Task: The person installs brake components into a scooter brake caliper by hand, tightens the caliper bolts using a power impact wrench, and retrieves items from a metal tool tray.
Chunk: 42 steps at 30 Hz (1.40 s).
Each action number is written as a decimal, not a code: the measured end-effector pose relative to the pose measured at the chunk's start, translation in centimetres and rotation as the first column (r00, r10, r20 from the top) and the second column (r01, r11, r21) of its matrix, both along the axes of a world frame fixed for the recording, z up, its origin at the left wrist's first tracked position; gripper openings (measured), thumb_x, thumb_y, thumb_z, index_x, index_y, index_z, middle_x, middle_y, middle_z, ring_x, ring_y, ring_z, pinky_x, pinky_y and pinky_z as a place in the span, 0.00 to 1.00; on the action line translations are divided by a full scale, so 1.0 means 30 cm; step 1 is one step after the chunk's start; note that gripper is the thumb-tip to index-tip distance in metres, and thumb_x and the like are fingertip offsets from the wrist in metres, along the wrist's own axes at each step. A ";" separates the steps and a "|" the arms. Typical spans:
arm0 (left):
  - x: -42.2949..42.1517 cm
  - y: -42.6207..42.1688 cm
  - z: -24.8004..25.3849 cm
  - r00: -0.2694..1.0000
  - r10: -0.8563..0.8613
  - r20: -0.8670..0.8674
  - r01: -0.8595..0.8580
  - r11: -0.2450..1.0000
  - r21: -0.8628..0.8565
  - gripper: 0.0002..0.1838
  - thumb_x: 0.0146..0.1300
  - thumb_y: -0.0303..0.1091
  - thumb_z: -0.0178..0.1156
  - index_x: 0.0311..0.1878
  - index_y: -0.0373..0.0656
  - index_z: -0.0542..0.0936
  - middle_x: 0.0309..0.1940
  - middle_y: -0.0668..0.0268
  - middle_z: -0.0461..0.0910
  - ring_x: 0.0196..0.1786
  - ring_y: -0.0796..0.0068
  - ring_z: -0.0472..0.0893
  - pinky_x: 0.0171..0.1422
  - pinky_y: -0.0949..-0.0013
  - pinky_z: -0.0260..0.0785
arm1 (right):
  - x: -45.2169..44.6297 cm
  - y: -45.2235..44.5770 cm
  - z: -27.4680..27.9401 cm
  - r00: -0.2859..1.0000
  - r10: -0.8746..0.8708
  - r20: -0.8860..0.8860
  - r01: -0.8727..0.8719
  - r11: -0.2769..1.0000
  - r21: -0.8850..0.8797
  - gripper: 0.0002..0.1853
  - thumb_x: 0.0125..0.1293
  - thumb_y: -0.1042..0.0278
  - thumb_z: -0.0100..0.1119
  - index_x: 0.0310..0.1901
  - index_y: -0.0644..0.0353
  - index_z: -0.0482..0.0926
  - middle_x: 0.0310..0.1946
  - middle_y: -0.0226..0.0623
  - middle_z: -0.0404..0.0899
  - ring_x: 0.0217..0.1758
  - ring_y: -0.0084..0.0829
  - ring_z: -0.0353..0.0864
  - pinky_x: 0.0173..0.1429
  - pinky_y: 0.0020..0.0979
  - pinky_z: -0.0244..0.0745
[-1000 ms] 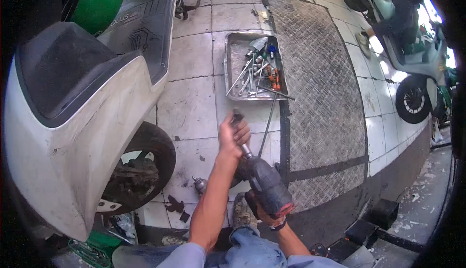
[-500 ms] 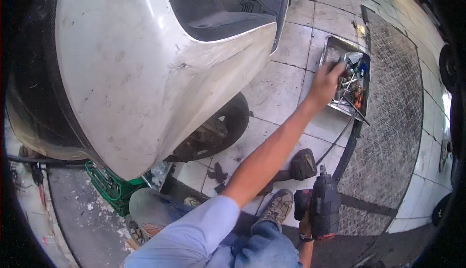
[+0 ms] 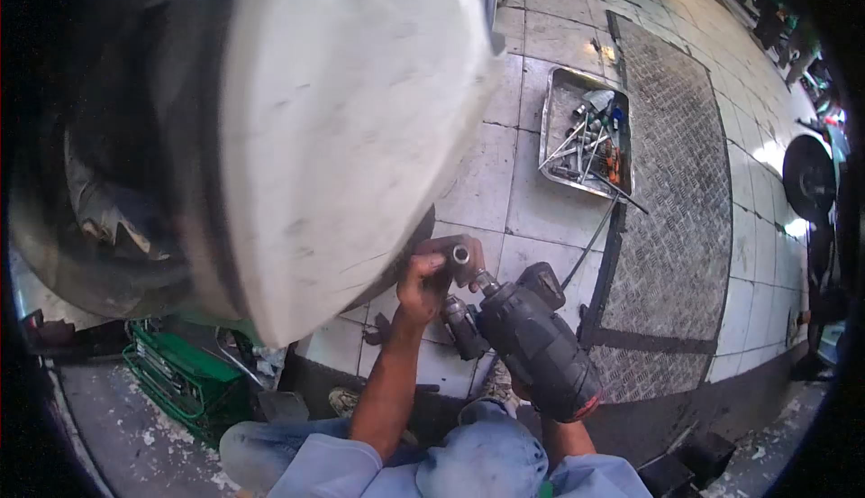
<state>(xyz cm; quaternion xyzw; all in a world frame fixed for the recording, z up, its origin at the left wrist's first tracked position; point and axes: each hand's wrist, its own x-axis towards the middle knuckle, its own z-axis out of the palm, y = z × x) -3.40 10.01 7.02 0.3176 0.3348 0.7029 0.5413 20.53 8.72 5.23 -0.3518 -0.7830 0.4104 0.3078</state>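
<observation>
My left hand (image 3: 422, 287) is closed around a metal socket (image 3: 461, 255), its open round end facing up. The socket is close to the tip of a dark impact wrench (image 3: 539, 347); whether they touch is unclear. Low in the view, my right hand (image 3: 523, 390) holds the impact wrench from beneath, its fingers mostly hidden by the tool body. A second power tool (image 3: 462, 327) lies on the floor beneath, partly covered by the wrench.
A white scooter body (image 3: 342, 119) fills the upper left, close to my left hand. Ahead, a metal tray (image 3: 543, 142) of hand tools stands beside a textured metal floor plate (image 3: 671, 201). A green crate (image 3: 194, 376) is at lower left. A wheel (image 3: 808, 178) stands far right.
My left hand has come back from the tray to the front of the impact wrench and now holds a socket. The wrench is tilted to the left. The view has shifted, with the scooter body looming larger.
</observation>
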 end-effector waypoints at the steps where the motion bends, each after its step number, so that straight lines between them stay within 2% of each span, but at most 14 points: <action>1: 0.002 -0.017 0.019 0.996 0.085 -0.012 -0.085 0.994 -0.075 0.25 0.64 0.53 0.46 0.34 0.36 0.73 0.27 0.60 0.70 0.32 0.63 0.70 0.44 0.61 0.64 | -0.022 -0.011 0.016 1.000 -0.010 -0.006 0.009 0.997 -0.079 0.25 0.62 0.71 0.71 0.61 0.64 0.79 0.55 0.39 0.84 0.56 0.34 0.84 0.65 0.30 0.74; 2: 0.002 -0.049 -0.053 0.982 0.182 0.046 -0.169 0.964 -0.203 0.25 0.72 0.49 0.46 0.51 0.33 0.78 0.38 0.54 0.79 0.43 0.57 0.80 0.54 0.57 0.69 | -0.043 -0.021 0.032 1.000 -0.023 -0.012 0.021 0.987 -0.156 0.25 0.62 0.71 0.71 0.61 0.64 0.79 0.54 0.39 0.84 0.56 0.33 0.84 0.64 0.30 0.74; 5: 0.024 -0.075 0.048 0.984 0.160 0.075 -0.155 0.985 -0.069 0.24 0.77 0.45 0.45 0.62 0.33 0.76 0.53 0.45 0.82 0.59 0.52 0.81 0.68 0.51 0.68 | -0.089 -0.043 0.115 0.992 0.023 0.124 -0.034 0.996 0.083 0.22 0.62 0.70 0.72 0.57 0.66 0.80 0.50 0.37 0.85 0.53 0.32 0.84 0.61 0.30 0.76; 6: 0.019 -0.090 0.066 0.984 0.035 0.174 -0.043 0.998 0.046 0.22 0.80 0.44 0.44 0.62 0.36 0.76 0.65 0.43 0.76 0.69 0.50 0.76 0.76 0.47 0.63 | -0.098 -0.056 0.105 0.994 0.000 0.110 -0.006 0.999 0.051 0.20 0.63 0.70 0.71 0.56 0.65 0.80 0.48 0.37 0.85 0.52 0.31 0.84 0.60 0.30 0.76; 10: 0.051 -0.153 0.088 0.847 -0.040 0.529 0.027 0.999 0.033 0.22 0.81 0.46 0.43 0.66 0.43 0.74 0.75 0.42 0.64 0.76 0.48 0.68 0.77 0.48 0.63 | -0.137 -0.113 0.147 0.995 -0.083 0.055 0.085 0.996 -0.032 0.17 0.65 0.70 0.69 0.54 0.64 0.81 0.43 0.34 0.84 0.45 0.29 0.84 0.54 0.29 0.78; 11: 0.059 -0.169 0.099 0.843 -0.044 0.536 0.025 0.999 0.041 0.22 0.81 0.46 0.43 0.66 0.43 0.74 0.75 0.42 0.64 0.76 0.48 0.68 0.77 0.48 0.63 | -0.146 -0.126 0.159 0.994 -0.101 0.041 0.103 0.993 -0.048 0.17 0.65 0.70 0.68 0.54 0.64 0.81 0.42 0.34 0.84 0.44 0.28 0.84 0.52 0.29 0.78; 12: 0.064 -0.183 0.111 0.809 -0.039 0.587 0.029 0.999 0.027 0.22 0.80 0.47 0.45 0.65 0.43 0.75 0.76 0.44 0.64 0.76 0.50 0.68 0.77 0.49 0.63 | -0.156 -0.137 0.166 0.963 -0.238 -0.124 0.166 0.891 -0.422 0.19 0.64 0.71 0.68 0.57 0.63 0.81 0.40 0.34 0.83 0.41 0.28 0.84 0.49 0.29 0.78; 14: 0.072 -0.207 0.139 0.767 -0.038 0.640 0.028 0.999 0.026 0.22 0.80 0.48 0.46 0.65 0.43 0.76 0.76 0.45 0.64 0.77 0.51 0.67 0.77 0.50 0.64 | -0.155 -0.133 0.172 0.886 -0.409 -0.218 0.130 0.671 -0.730 0.22 0.63 0.72 0.68 0.59 0.63 0.81 0.37 0.34 0.82 0.38 0.27 0.84 0.45 0.29 0.78; 15: 0.076 -0.215 0.155 0.757 -0.054 0.652 0.059 0.998 0.014 0.22 0.80 0.48 0.47 0.64 0.43 0.77 0.75 0.46 0.66 0.76 0.53 0.69 0.77 0.52 0.66 | -0.145 -0.114 0.166 0.960 -0.220 -0.172 0.162 0.941 -0.298 0.25 0.61 0.73 0.69 0.62 0.64 0.80 0.36 0.35 0.82 0.36 0.28 0.84 0.43 0.29 0.78; 16: 0.083 -0.221 0.170 0.746 -0.071 0.662 0.092 0.996 0.002 0.22 0.79 0.48 0.48 0.63 0.44 0.77 0.75 0.47 0.67 0.75 0.55 0.70 0.76 0.53 0.67 | -0.137 -0.100 0.170 0.997 -0.072 -0.031 0.077 0.976 0.204 0.29 0.59 0.74 0.69 0.64 0.65 0.79 0.34 0.36 0.81 0.34 0.28 0.84 0.40 0.29 0.77; 19: 0.095 -0.246 0.208 0.757 0.010 0.654 0.056 0.995 -0.079 0.22 0.79 0.49 0.49 0.64 0.44 0.78 0.70 0.48 0.73 0.70 0.59 0.76 0.71 0.55 0.73 | -0.148 -0.085 0.213 0.996 -0.090 -0.017 0.090 0.947 0.309 0.32 0.55 0.75 0.69 0.66 0.63 0.79 0.33 0.38 0.81 0.32 0.30 0.83 0.37 0.30 0.77; 31: 0.071 -0.248 0.163 0.815 0.153 0.559 0.017 0.958 -0.287 0.25 0.79 0.49 0.50 0.54 0.33 0.80 0.50 0.51 0.85 0.52 0.61 0.86 0.61 0.58 0.78 | -0.104 -0.018 0.256 0.968 -0.082 0.236 -0.071 0.816 0.574 0.34 0.53 0.76 0.65 0.66 0.46 0.81 0.28 0.31 0.73 0.28 0.31 0.78 0.33 0.33 0.75; 34: 0.058 -0.246 0.100 0.766 0.079 0.638 0.101 0.966 -0.240 0.23 0.79 0.48 0.51 0.54 0.34 0.80 0.49 0.53 0.86 0.51 0.64 0.86 0.60 0.60 0.78 | -0.105 -0.020 0.269 0.930 -0.101 0.353 -0.107 0.845 0.524 0.35 0.54 0.76 0.63 0.67 0.42 0.80 0.26 0.32 0.66 0.27 0.31 0.76 0.33 0.33 0.73; 42: 0.008 -0.326 0.025 0.754 0.190 0.628 0.023 0.949 -0.315 0.20 0.77 0.46 0.55 0.53 0.35 0.81 0.46 0.56 0.86 0.49 0.67 0.86 0.57 0.63 0.79 | -0.192 -0.062 0.266 0.924 0.078 0.376 -0.181 0.951 0.249 0.35 0.59 0.74 0.58 0.71 0.42 0.76 0.36 0.36 0.74 0.38 0.39 0.83 0.44 0.38 0.76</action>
